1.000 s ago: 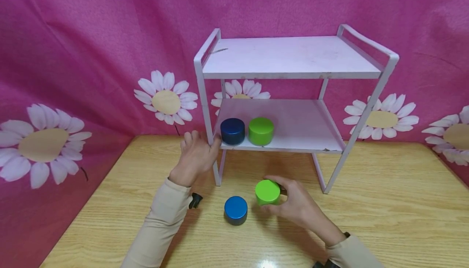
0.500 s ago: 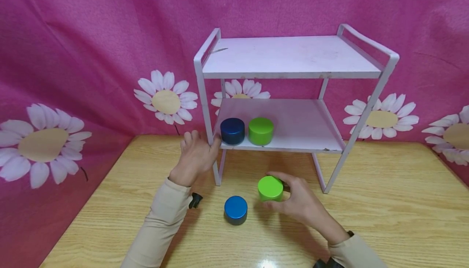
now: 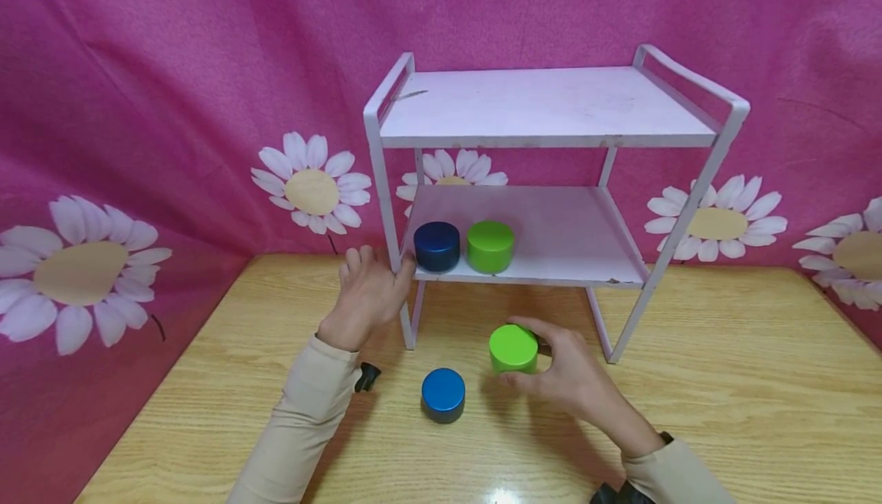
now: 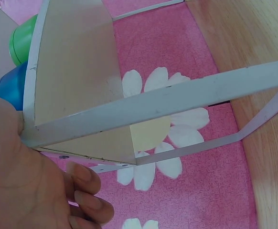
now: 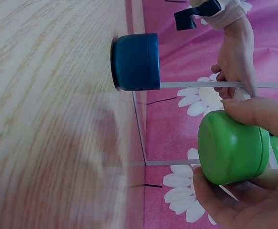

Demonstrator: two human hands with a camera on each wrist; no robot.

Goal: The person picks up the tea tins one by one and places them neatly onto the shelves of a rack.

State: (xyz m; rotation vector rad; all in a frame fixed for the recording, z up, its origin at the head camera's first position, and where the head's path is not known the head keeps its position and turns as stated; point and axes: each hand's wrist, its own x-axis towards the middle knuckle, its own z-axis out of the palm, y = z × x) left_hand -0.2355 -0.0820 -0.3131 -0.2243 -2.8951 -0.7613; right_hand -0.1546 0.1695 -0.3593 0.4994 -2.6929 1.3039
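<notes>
My right hand [image 3: 573, 376] holds a green round container [image 3: 513, 345] between thumb and fingers, above the wooden table. In the right wrist view, the held container [image 5: 232, 148] shows its rounded base and a seam near the lid, clear of the tabletop. My left hand [image 3: 368, 289] grips the front left corner of a white two-tier rack [image 3: 544, 106]. Its thumb lies at the lower shelf's edge, with the other fingers curled outside the post. On that shelf, a dark blue container [image 3: 437, 247] stands beside another green container [image 3: 490, 248]. A blue container [image 3: 443, 394] stands on the table.
The wooden table [image 3: 744, 381] runs up to a pink daisy-print cloth [image 3: 207, 67] behind the rack. The rack's right front leg [image 3: 627, 328] stands behind my right hand. A small black strap piece [image 3: 368, 377] shows beside my left sleeve.
My right hand has moved slightly right and toward the rack, carrying the green container away from the blue one on the table. My left hand stays on the rack.
</notes>
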